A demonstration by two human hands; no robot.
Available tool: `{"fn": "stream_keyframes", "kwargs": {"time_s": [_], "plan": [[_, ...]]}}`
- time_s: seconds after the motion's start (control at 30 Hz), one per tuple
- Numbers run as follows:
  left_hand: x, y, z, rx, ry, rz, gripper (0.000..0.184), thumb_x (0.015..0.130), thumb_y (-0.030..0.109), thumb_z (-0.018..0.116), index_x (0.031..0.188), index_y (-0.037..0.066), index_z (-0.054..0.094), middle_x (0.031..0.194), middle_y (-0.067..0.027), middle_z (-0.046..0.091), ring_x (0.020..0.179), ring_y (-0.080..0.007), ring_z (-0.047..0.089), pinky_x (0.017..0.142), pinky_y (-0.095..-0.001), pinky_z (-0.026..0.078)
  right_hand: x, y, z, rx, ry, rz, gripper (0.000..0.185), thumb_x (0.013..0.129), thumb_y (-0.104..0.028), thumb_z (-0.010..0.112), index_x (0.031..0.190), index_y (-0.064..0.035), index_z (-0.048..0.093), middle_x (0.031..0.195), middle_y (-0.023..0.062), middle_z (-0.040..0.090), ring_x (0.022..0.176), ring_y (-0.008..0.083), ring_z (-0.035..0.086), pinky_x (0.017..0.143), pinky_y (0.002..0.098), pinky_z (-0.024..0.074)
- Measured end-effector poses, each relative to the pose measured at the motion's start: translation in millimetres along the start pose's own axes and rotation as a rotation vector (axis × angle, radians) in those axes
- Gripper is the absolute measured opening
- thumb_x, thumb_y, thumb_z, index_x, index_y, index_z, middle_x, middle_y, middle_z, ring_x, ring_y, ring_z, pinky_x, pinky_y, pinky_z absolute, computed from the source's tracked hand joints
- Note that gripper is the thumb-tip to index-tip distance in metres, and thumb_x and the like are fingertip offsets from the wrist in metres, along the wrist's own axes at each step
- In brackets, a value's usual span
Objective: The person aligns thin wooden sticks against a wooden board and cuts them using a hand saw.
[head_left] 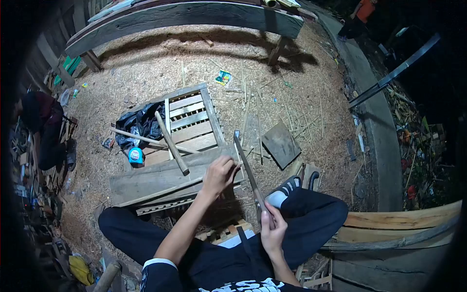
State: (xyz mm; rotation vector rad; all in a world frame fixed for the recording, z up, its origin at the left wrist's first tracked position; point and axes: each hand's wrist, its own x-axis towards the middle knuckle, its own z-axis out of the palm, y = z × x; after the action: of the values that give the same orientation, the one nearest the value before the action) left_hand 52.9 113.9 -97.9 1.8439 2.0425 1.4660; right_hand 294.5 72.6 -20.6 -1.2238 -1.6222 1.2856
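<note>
My right hand is wrapped round the lower end of a long, narrow knife-like tool, its far end pointing forward past the table. To its left, my left hand is closed over the right end of a low wooden table. Its fingers are pinched together, and whatever is between them is too small or hidden to name. Two round wooden sticks lie crossed on the table, left of that hand. Beside them are a blue tape measure and a black plastic bag.
A square board lies on the shavings-covered ground at right, among thin strips. A long wooden bench spans the back. Planks stand close by my right. One person is at far left, another at top right.
</note>
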Motion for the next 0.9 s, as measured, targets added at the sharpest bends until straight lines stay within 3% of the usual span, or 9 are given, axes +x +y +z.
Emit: {"fn": "stream_keyframes", "kwargs": {"time_s": [0.07,0.2,0.33,0.5,0.7,0.83,0.9], "plan": [[2,0,-1,-0.003,-0.022,-0.009,0.020,0.091,0.014,0.079,0.089,-0.001,0.065,0.087,-0.0154,0.063,0.080,-0.0369,0.065,0.068,-0.0444,0.053,6,-7,4,-0.095,-0.006,-0.061,0.034,0.105,-0.010,0.063,0.132,0.0103,0.066,0.126,0.0177,0.073,0.116,0.0196,0.067,0.101,0.0321,0.0518],[2,4,-3,-0.029,-0.031,0.016,0.021,0.093,0.015,0.078,0.088,-0.001,0.065,0.088,-0.0155,0.063,0.081,-0.0376,0.065,0.069,-0.0451,0.052,-6,-13,-30,-0.062,-0.080,0.015,0.034,0.105,-0.011,0.063,0.132,0.0093,0.067,0.127,0.0178,0.073,0.115,0.0198,0.068,0.102,0.0317,0.0516],[-1,7,-5,-0.014,-0.052,-0.026,0.020,0.092,0.015,0.078,0.088,0.000,0.065,0.090,-0.0151,0.063,0.084,-0.0367,0.065,0.072,-0.0450,0.053,29,-11,20,-0.005,-0.027,-0.044,0.037,0.105,-0.015,0.065,0.134,0.0092,0.066,0.127,0.0175,0.073,0.114,0.0186,0.068,0.102,0.0316,0.0512],[-1,5,-5,0.001,-0.063,-0.024,0.021,0.092,0.014,0.077,0.088,-0.001,0.063,0.091,-0.0155,0.063,0.085,-0.0375,0.065,0.073,-0.0463,0.053,-7,-11,-11,0.018,-0.018,-0.068,0.033,0.103,-0.007,0.065,0.132,0.0073,0.068,0.127,0.0212,0.073,0.118,0.0241,0.070,0.100,0.0368,0.0545],[1,3,-5,0.028,-0.124,-0.064,0.023,0.092,0.017,0.078,0.088,0.000,0.063,0.092,-0.0159,0.063,0.087,-0.0372,0.065,0.074,-0.0457,0.053,-5,-23,-17,0.025,-0.002,0.045,0.034,0.104,-0.010,0.064,0.134,0.0077,0.067,0.125,0.0166,0.073,0.112,0.0168,0.068,0.099,0.0296,0.0516],[-5,4,-4,-0.015,-0.055,-0.011,0.022,0.092,0.015,0.077,0.089,-0.001,0.063,0.092,-0.0156,0.062,0.086,-0.0382,0.063,0.074,-0.0465,0.052,-9,-28,-15,0.010,-0.072,0.107,0.037,0.106,-0.015,0.063,0.134,0.0090,0.066,0.128,0.0174,0.072,0.116,0.0190,0.067,0.102,0.0302,0.0508],[2,0,-2,0.013,0.006,-0.003,0.021,0.092,0.015,0.077,0.089,-0.001,0.063,0.092,-0.0152,0.061,0.086,-0.0375,0.063,0.074,-0.0463,0.052,3,-27,-3,-0.008,0.000,-0.015,0.038,0.105,-0.014,0.064,0.134,0.0095,0.066,0.125,0.0180,0.074,0.113,0.0211,0.069,0.101,0.0317,0.0521]]}}
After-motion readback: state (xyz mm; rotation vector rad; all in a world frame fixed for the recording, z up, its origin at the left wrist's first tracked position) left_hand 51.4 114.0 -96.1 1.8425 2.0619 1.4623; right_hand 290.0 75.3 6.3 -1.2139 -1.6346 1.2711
